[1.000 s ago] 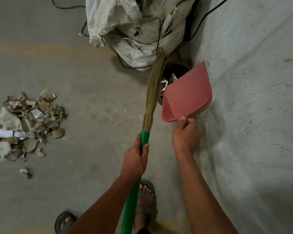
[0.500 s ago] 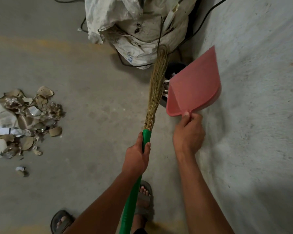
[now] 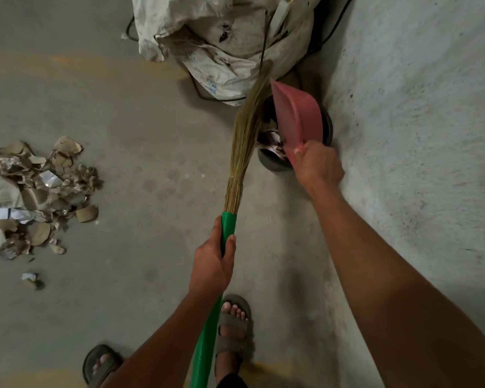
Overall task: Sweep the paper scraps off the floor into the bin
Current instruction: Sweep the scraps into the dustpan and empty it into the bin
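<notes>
My left hand [image 3: 212,266] has its fingers wrapped around the green handle of the broom [image 3: 242,152], whose bristles reach up past my knuckles beside the bin [image 3: 272,161]. My right hand [image 3: 317,166] has its fingers clamped on the dustpan [image 3: 297,116], tilted steeply just above my fingers over the bin. The scraps [image 3: 37,197] lie in a heap on the floor [image 3: 151,163], well left of my left fingers.
</notes>
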The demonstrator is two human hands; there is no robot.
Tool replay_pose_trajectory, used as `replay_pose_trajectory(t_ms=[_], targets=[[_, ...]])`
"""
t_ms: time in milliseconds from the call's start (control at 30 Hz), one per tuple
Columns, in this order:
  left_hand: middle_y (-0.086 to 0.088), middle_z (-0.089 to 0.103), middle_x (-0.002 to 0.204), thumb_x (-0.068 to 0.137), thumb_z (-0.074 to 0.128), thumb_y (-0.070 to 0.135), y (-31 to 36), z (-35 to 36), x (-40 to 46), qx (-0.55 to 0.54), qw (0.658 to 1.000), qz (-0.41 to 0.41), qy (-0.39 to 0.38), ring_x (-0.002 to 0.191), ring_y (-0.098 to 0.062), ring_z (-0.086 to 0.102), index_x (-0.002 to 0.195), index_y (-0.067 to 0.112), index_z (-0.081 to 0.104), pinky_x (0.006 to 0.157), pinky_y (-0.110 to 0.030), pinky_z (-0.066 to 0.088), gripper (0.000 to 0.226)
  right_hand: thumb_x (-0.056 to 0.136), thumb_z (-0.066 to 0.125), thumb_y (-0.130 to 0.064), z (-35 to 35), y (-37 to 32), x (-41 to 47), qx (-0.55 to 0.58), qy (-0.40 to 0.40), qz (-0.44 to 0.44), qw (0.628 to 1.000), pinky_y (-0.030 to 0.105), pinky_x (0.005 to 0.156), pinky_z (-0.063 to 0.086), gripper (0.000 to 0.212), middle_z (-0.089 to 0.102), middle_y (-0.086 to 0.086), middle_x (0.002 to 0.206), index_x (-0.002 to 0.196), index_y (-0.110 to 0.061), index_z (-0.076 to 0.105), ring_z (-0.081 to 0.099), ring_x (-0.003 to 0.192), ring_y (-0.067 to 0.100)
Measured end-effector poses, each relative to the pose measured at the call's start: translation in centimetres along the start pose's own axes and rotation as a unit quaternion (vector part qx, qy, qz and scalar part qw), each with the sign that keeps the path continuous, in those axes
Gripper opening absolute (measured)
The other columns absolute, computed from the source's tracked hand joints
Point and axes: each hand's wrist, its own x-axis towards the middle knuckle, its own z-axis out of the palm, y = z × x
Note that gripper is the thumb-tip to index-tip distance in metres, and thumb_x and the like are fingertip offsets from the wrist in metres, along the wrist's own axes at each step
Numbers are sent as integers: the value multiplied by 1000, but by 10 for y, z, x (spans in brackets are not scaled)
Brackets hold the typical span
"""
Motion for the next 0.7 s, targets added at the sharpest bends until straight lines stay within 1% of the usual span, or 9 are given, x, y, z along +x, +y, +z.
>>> replay_pose_trajectory(t_ms=[100, 167, 233, 333, 400, 467, 567, 633, 700], targets=[[-6, 64, 79, 110, 46, 48, -14, -5, -4, -9, 1000, -5, 26, 62, -16, 61, 168, 34, 26, 54, -35, 59, 63, 104, 55, -44, 7, -3, 14, 6, -21, -9, 1000, 44, 79, 57, 32, 71, 12, 115, 120, -20, 70, 68, 101, 36], [-6, 64, 78, 110, 46, 48, -24, -10, -4, -6, 999, -20, 36, 62, -18, 64, 168, 33, 25, 54, -33, 58, 63, 103, 55, -45, 11, -6, 21, 8, -35, -16, 999, 42, 80, 56, 32, 71, 13, 114, 118, -22, 72, 68, 101, 37], [-7, 65, 79, 110, 46, 47, -32, -15, -3, -3, 999, -41, 33, 65, -24, 68, 168, 33, 24, 56, -38, 61, 63, 102, 55, -44, 15, -9, 25, 1, -42, -23, 999, 40, 78, 54, 32, 72, 13, 113, 118, -22, 73, 68, 101, 37], [-8, 66, 81, 111, 45, 46, -40, -22, 0, 6, 997, -67, 27, 68, -26, 69, 169, 32, 22, 57, -38, 63, 64, 102, 54, -45, 19, -11, 32, 0, -46, -20, 999, 47, 84, 59, 32, 71, 14, 113, 117, -23, 72, 69, 101, 39], [-8, 66, 81, 111, 46, 45, -43, -26, 1, 9, 997, -78, 28, 68, -26, 70, 169, 32, 22, 58, -39, 63, 64, 102, 54, -45, 16, -10, 35, -1, -43, -10, 999, 47, 84, 59, 33, 71, 15, 113, 118, -21, 71, 68, 101, 39], [-9, 66, 81, 111, 46, 45, -44, -29, 2, 6, 996, -83, 28, 68, -26, 70, 169, 32, 21, 57, -38, 63, 64, 102, 54, -44, 7, -8, 34, 7, -29, 6, 1000, 45, 81, 57, 35, 71, 14, 114, 119, -19, 71, 68, 102, 38], [-10, 66, 82, 112, 46, 44, -43, -31, 0, 1, 996, -85, 23, 67, -24, 68, 169, 32, 21, 57, -36, 63, 64, 104, 52, -41, -7, -1, 21, 19, 21, 31, 999, 40, 75, 50, 31, 70, 12, 112, 117, -19, 70, 67, 99, 35], [-9, 66, 81, 112, 45, 45, -42, -31, 0, 8, 996, -86, 19, 66, -23, 69, 170, 32, 19, 57, -35, 63, 65, 105, 52, -40, -15, 5, 7, 34, 57, 36, 997, 42, 75, 53, 28, 72, 10, 109, 112, -19, 69, 68, 95, 33], [-8, 66, 82, 112, 45, 45, -42, -31, -1, 12, 996, -83, 17, 67, -22, 69, 169, 32, 19, 58, -35, 63, 65, 105, 53, -41, -23, 10, -9, 52, 78, 36, 995, 39, 73, 51, 27, 71, 6, 106, 111, -20, 69, 64, 91, 27]])
